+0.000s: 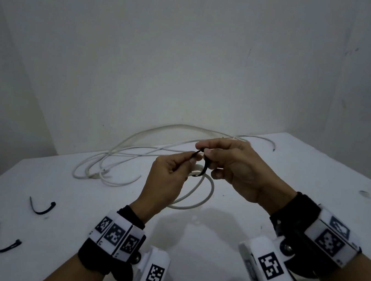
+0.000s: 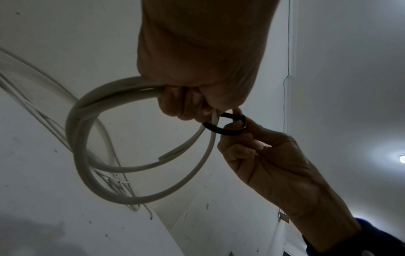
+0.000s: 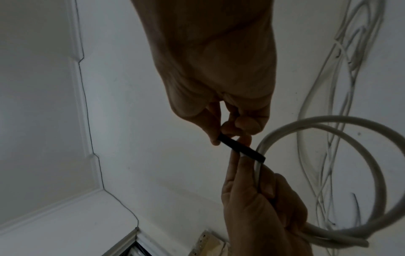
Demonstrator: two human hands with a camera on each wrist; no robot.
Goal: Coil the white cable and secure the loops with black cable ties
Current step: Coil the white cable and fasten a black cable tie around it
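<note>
The left hand (image 1: 169, 174) is gripping the coiled white cable (image 2: 87, 138) above the white table (image 1: 294, 180). At its 2 o'clock, the right hand (image 1: 235, 169) is pinching a black cable tie (image 2: 221, 129) looped around the coil.

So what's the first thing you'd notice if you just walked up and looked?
The two hands raised over the white table, working close together. The left hand grips a small white coil, and the right hand pinches a black tie looped around it. Behind them the rest of the cable sprawls loose, and spare ties lie at the left edge.
</note>
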